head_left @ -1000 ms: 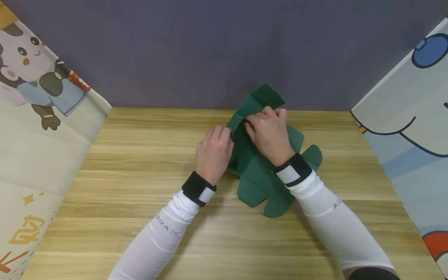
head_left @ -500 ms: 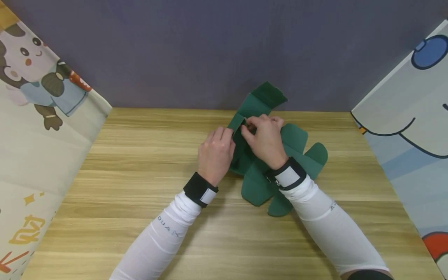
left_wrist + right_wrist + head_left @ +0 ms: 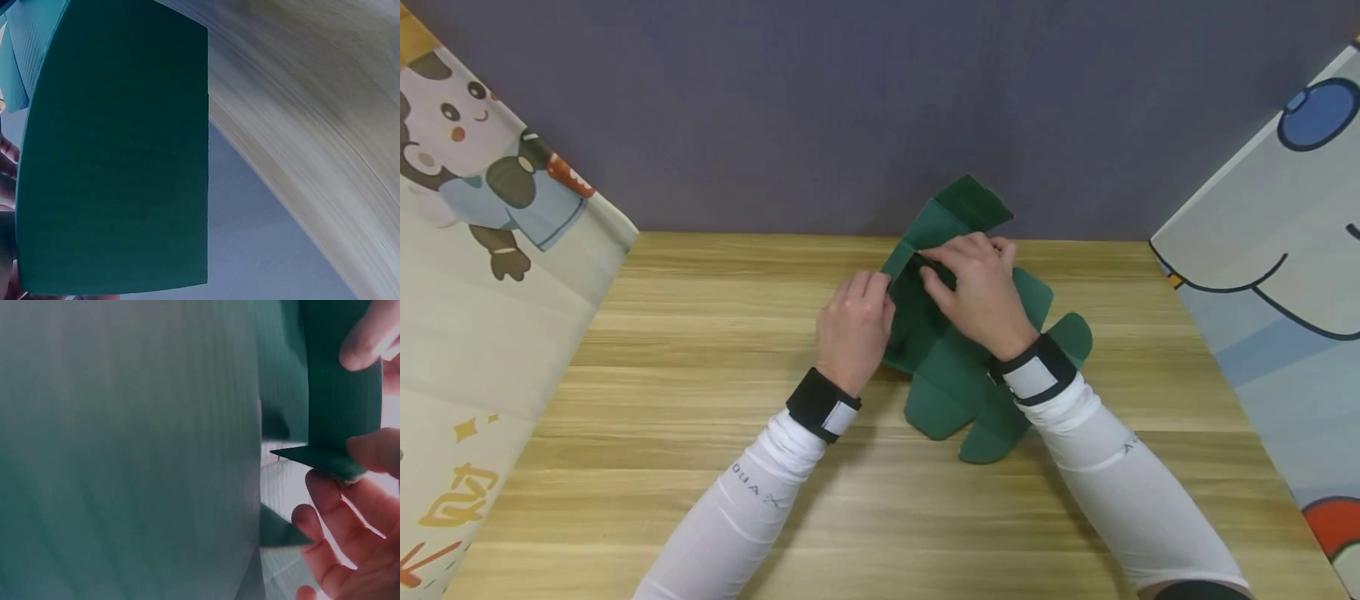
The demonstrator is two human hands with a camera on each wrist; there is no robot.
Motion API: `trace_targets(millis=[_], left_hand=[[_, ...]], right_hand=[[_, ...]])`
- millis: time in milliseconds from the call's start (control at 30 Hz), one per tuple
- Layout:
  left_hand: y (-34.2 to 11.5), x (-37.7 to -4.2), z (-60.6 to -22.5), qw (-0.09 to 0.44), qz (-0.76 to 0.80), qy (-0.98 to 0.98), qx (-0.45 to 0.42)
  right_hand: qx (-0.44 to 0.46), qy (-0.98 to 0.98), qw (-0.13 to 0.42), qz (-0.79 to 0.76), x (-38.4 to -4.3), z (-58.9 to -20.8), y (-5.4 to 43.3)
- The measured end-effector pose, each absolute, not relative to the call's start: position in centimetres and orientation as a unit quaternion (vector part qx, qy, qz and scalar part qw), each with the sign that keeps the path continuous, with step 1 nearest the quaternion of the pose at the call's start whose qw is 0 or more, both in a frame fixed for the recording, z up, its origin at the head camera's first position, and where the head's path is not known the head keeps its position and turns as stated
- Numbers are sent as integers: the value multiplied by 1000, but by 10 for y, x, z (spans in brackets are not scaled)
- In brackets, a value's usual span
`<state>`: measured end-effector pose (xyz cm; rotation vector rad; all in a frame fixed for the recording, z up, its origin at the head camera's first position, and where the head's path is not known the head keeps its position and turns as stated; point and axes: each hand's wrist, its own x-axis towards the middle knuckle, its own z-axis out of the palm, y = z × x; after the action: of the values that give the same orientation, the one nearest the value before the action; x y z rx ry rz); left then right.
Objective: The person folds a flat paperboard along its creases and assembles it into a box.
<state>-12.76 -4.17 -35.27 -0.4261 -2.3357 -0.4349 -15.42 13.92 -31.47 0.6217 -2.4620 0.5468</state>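
A green cardboard box (image 3: 943, 379), partly folded with several flaps spread out, is held above the table near its back edge. On its left side, my left hand (image 3: 853, 329) grips the upright wall, whose outer panel (image 3: 119, 150) fills much of the left wrist view and hides most of that hand's fingers. My right hand (image 3: 981, 292) reaches over the box from the right. In the right wrist view, its thumb and fingers pinch a small folded tab (image 3: 331, 461) at the corner of a wall. Rounded flaps stick out below and beside my right wrist.
The wood-grain table (image 3: 700, 467) lies under both arms. A dark grey-blue panel (image 3: 820, 117) rises behind it, close to the box's far flap. Cartoon-printed sheets, one on the left (image 3: 482, 333) and one on the right (image 3: 1262, 267), flank the table.
The box shifted slightly to the right, then back to the left, with both hands on it. My right hand's fingers have moved a little at the corner tab.
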Motion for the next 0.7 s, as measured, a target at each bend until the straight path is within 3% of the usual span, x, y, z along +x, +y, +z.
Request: trace_targets(millis=[167, 333, 567, 700], left_hand=[[-43, -129, -353, 359, -175, -901, -166], [-45, -129, -353, 359, -181, -900, -165], [-47, -129, -353, 359, -182, -900, -166], [-48, -130, -354, 358, -184, -900, -166]], right_hand=[[212, -898, 302, 241, -160, -304, 151], [137, -901, 327, 252, -172, -290, 169], [63, -943, 210, 249, -182, -281, 186], [67, -948, 191, 245, -184, -281, 187]])
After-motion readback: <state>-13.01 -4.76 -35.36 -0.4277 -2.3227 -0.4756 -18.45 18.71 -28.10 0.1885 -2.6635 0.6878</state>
